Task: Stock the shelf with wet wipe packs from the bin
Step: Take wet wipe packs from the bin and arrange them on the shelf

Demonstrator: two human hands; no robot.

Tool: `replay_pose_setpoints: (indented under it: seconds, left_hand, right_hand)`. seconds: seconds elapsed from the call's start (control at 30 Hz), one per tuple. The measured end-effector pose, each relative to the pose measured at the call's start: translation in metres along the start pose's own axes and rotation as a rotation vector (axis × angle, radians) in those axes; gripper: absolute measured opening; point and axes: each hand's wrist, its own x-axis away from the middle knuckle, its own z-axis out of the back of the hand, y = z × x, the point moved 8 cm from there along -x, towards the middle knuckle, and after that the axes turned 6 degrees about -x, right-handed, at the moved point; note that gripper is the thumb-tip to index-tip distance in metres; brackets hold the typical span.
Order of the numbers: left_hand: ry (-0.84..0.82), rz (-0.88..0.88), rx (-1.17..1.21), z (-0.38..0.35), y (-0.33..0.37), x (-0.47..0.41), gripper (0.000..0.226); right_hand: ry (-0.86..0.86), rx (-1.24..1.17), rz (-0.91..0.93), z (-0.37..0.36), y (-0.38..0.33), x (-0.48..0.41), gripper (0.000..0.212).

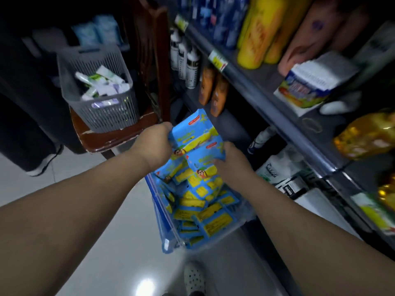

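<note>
1. Step in hand: pickup. Blue-and-yellow soft plastic wet wipe packs (193, 135) are being lifted out of the clear plastic bin with blue rim (158, 212), which is sitting on the pale tiled floor (102, 242) at the foot of the dark metal shelf unit (267, 99).
2. The left hand (154, 144) is being held closed around the left edge of the upper pack; fingers are wrapped behind it, so only the knuckles are showing.
3. The right hand (229, 162) is being closed on a second pack (205, 161) just below and touching the first; its fingertips (215, 162) are being pressed onto the pack's front. Exact finger spread can't be told, blur is too heavy.
4. Both held packs are being kept above the bin, just in front of the lower shelf level; many more packs are lying loose in the bin, so the task is judged to be far from done.
5. Next move, as judged: the packs are to be carried up and right to a free shelf spot, faces outward, cleared past the brown bottles (211, 90) standing at the shelf edge.
6. Risk: the soft packs are likely to sag or slip if gripped by one edge only.
7. The grey mesh plastic basket (96, 88) on the brown wooden chair (115, 135) is not being touched.
</note>
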Motion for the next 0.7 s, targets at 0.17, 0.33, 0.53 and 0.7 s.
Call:
replay_pose_setpoints:
  seconds: [0.17, 0.33, 0.53, 0.7]
  left_hand:
    - [0.132, -0.055, -0.026, 0.091, 0.046, 0.029, 0.013]
    - [0.187, -0.161, -0.063, 0.162, 0.103, 0.063, 0.012]
    - [0.196, -0.311, -0.103, 0.215, 0.181, 0.096, 0.018]
    - [0.238, -0.424, -0.075, 0.242, 0.261, 0.130, 0.014]
  right_hand:
    - [0.090, 0.032, 0.024, 0.067, -0.060, 0.058, 0.012]
    - [0.150, 0.022, 0.095, 0.131, -0.110, 0.117, 0.021]
    - [0.306, -0.017, 0.139, 0.209, -0.150, 0.189, 0.013]
    - [0.431, 0.001, 0.202, 0.280, -0.165, 0.254, 0.017]
